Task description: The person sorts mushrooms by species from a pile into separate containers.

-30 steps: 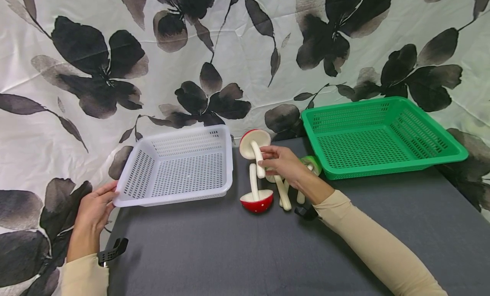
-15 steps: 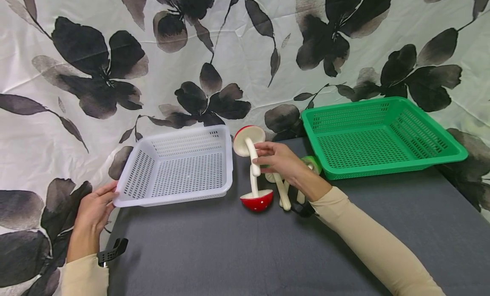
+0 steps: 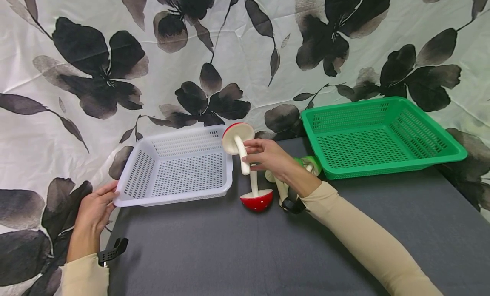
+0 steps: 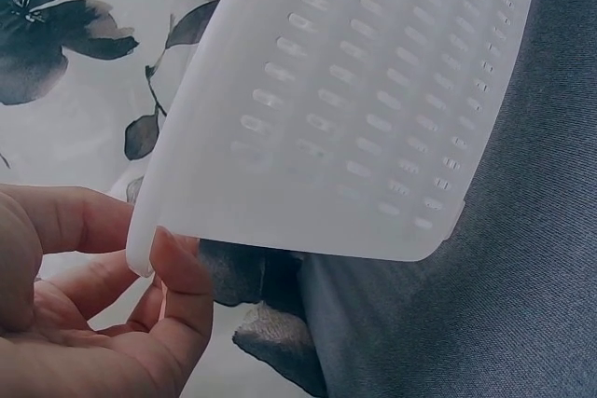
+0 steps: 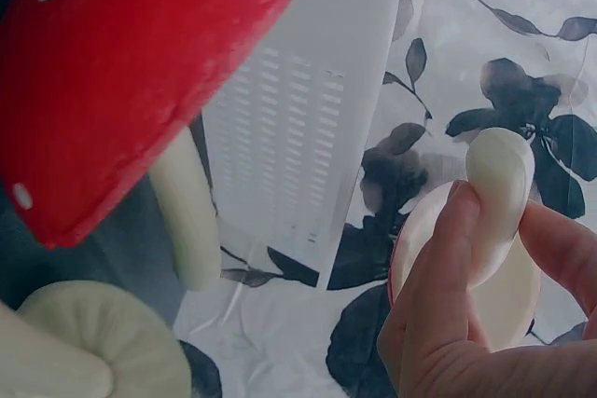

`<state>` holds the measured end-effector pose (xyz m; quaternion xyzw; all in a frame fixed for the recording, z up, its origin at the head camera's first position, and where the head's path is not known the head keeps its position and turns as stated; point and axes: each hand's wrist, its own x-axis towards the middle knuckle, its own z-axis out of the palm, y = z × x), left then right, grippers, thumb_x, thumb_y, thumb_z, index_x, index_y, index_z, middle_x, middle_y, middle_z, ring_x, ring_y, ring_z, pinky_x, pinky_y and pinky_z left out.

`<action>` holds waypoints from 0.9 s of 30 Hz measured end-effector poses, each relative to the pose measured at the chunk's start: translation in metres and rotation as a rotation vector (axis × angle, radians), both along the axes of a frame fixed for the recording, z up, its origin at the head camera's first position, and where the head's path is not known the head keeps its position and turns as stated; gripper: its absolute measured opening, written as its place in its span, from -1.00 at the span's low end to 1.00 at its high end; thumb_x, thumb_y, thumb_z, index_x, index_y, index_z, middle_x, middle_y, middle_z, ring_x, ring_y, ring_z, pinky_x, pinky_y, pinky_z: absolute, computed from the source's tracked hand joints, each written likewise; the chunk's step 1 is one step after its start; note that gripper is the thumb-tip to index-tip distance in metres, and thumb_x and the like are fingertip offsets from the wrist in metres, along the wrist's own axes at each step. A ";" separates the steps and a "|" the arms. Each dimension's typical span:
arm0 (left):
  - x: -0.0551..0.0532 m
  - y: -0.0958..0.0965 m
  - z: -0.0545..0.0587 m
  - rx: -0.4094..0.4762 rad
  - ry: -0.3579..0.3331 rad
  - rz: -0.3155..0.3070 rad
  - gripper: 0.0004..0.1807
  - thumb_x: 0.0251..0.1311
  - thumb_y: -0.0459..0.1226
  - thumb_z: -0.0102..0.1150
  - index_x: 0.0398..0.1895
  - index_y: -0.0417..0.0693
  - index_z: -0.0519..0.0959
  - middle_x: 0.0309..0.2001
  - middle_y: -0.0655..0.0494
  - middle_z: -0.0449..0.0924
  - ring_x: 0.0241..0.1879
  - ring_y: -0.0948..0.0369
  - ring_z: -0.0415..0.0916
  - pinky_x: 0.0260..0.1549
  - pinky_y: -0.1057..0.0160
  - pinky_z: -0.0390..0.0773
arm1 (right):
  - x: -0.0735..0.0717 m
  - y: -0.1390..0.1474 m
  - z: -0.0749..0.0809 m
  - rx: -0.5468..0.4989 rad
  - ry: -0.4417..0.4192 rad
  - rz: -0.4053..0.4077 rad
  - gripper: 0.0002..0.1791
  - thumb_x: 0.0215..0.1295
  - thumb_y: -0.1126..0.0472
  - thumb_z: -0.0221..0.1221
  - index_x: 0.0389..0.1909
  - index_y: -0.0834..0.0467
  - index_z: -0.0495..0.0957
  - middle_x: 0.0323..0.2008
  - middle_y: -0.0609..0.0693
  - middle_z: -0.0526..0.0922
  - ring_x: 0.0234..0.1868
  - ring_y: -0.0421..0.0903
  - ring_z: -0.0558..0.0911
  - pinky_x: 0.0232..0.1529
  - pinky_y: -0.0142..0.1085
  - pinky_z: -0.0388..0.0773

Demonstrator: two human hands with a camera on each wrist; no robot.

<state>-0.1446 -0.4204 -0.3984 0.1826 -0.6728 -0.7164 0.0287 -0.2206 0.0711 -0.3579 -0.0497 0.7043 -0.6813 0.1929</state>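
My left hand [image 3: 93,209] pinches the near left corner of a white perforated plastic basket [image 3: 174,200]; the left wrist view shows thumb and fingers on its rim [image 4: 145,221]. My right hand [image 3: 269,157] pinches the white stem of a red-capped toy mushroom [image 3: 242,149], holding it up with the cap's pale underside showing, right at the basket's right edge. Below it a second red mushroom with white dots [image 3: 257,201] rests cap down on the table, stem up. Mushrooms with green caps [image 3: 311,163] lie behind my right wrist, partly hidden by it.
A green perforated basket [image 3: 383,170] stands at the back right of the dark grey table [image 3: 214,249]. A white cloth with dark flowers [image 3: 268,53] hangs along the back. Each wrist wears a black strap [image 3: 112,250].
My right hand has moved left with the red mushroom, whose cap now overlaps the white basket's right rim in the head view. The left hand and both baskets have stayed put.
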 end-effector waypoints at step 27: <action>-0.001 -0.003 -0.002 0.067 0.068 -0.025 -0.60 0.32 -0.53 0.17 0.19 -0.15 0.65 -0.13 0.31 0.71 -0.13 0.34 0.64 -0.24 0.36 0.64 | -0.015 -0.045 0.005 -0.036 -0.027 0.049 -0.45 0.29 0.34 0.32 0.30 0.18 0.46 0.10 0.13 0.62 0.05 0.04 0.65 -0.01 -0.05 0.67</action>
